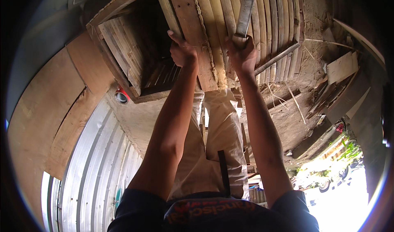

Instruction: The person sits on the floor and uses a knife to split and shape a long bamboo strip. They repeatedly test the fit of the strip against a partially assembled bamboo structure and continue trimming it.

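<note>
My right hand (243, 55) is closed round the short handle of a machete (246, 12), whose long flat blade points away from me over a panel of bamboo slats (283, 31). To its left, my left hand (183, 52) grips the edge of a wide wooden board (189, 16) with the thumb raised. The board lies lengthwise away from me, its right edge rough and splintered. Both belong to or rest on a slatted wooden frame (95, 39) with a dark open compartment at the left. What my left fingers touch underneath is hidden.
A red-rimmed round object (121, 96) sits by the frame's near left corner. Plywood sheets (49, 96) and corrugated metal (92, 170) stand along the left. Scrap wood (342, 68) is piled at the right, with loose strips (296, 105) on the dirt floor.
</note>
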Available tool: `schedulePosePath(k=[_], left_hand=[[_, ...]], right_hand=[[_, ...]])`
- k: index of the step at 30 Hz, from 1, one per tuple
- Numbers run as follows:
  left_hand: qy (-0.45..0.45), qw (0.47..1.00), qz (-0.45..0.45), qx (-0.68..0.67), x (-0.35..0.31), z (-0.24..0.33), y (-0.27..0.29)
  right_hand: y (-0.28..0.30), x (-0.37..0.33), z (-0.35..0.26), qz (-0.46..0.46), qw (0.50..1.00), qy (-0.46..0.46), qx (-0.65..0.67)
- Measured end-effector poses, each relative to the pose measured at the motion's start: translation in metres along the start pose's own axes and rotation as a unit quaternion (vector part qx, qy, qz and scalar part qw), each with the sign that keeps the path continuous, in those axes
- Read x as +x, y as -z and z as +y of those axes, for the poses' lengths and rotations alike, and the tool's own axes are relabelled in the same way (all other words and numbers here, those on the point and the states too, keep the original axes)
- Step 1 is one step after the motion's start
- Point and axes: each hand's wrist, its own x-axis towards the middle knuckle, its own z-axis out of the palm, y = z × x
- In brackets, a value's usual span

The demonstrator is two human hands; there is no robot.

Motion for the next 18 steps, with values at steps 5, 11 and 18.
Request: schedulePosePath(k=[5, 11, 18], left_hand=[[0.006, 1.0, -0.011, -0.022, -0.001, -0.004, 0.0], [-0.039, 0.995, 0.081, 0.046, -0.007, -0.007, -0.007], [-0.064, 0.997, 0.041, -0.015, -0.009, -0.011, -0.005]], right_hand=[[0.012, -0.029, 0.015, -0.04, 0.997, -0.014, 0.058], [0.034, -0.068, 0.012, -0.084, 0.975, -0.112, 0.17], [0.049, -0.098, 0.002, -0.074, 0.964, -0.149, 0.208]])
